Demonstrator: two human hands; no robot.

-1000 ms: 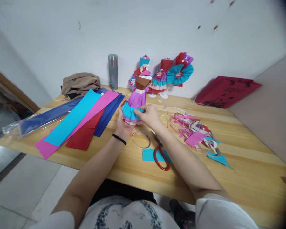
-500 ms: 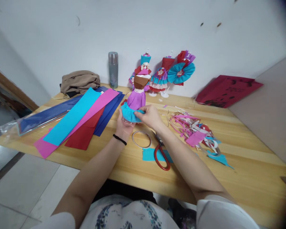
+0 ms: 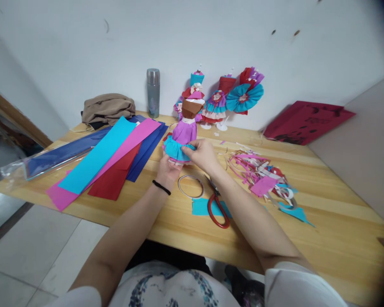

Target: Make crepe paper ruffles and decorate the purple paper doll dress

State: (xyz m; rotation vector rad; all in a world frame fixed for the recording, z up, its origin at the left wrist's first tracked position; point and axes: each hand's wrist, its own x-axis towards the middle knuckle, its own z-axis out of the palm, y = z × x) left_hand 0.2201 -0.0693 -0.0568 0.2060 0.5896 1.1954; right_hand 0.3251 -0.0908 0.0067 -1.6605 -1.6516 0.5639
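A small paper dress [image 3: 184, 131] on a stand is in front of me, with a brown top, a purple skirt and a gathered blue paper ruffle [image 3: 174, 149] low on the skirt. My left hand [image 3: 170, 168] holds the dress by its lower edge, and its fingers are partly hidden behind the skirt. Thumb and fingers of my right hand [image 3: 202, 154] pinch the ruffle's right end. Below the hands lie a roll of thin tape [image 3: 191, 197], red-handled scissors [image 3: 212, 209] and a blue paper piece [image 3: 199, 207] partly under the scissors.
Blue, pink and red paper sheets [image 3: 99, 155] spread across the left. Paper scraps [image 3: 262, 172] pile up on the right. Finished paper dresses [image 3: 217, 100], a grey bottle [image 3: 153, 94], brown cloth [image 3: 109, 108] and a dark red bag [image 3: 307, 121] stand or lie along the wall.
The ruffle has shifted slightly, and a pale pink edge now shows more clearly beneath it. Both hands keep nearly the same place and grip.
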